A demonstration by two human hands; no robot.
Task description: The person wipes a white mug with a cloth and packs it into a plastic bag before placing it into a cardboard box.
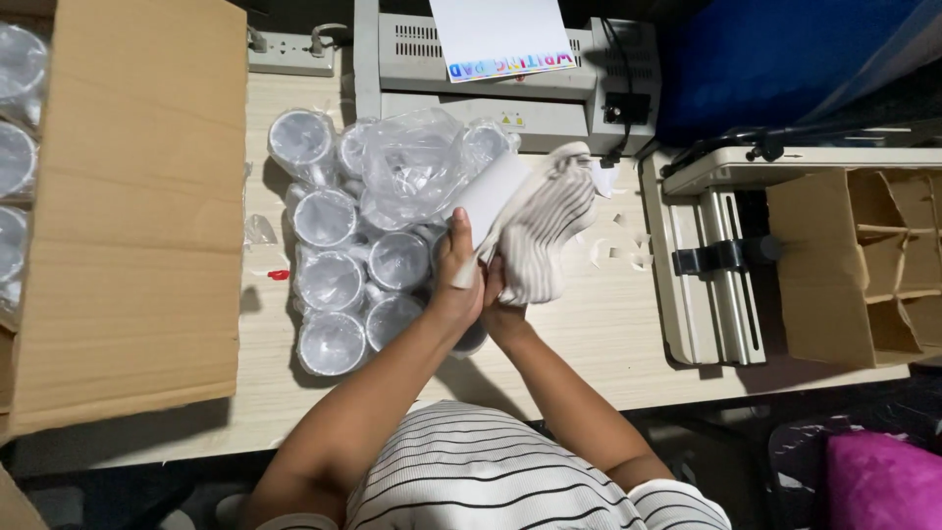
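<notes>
Two hands meet over the desk (608, 334): your left hand (458, 280) grips a white mug (488, 201), your right hand (502, 299) wraps a striped cloth (545, 236) around it, wiping. More mugs (334, 280) wait at nine o'clock.

Box (137, 196) left of cups (334, 280); laminator (510, 88) behind.

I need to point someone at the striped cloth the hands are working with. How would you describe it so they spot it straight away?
Start at the grey machine at the back of the wooden table; just in front of it the person's left hand and right hand meet. The striped cloth bunches up above them, against a white mug. It is the only soft, striped thing beside the shiny plastic-wrapped mugs.
</notes>
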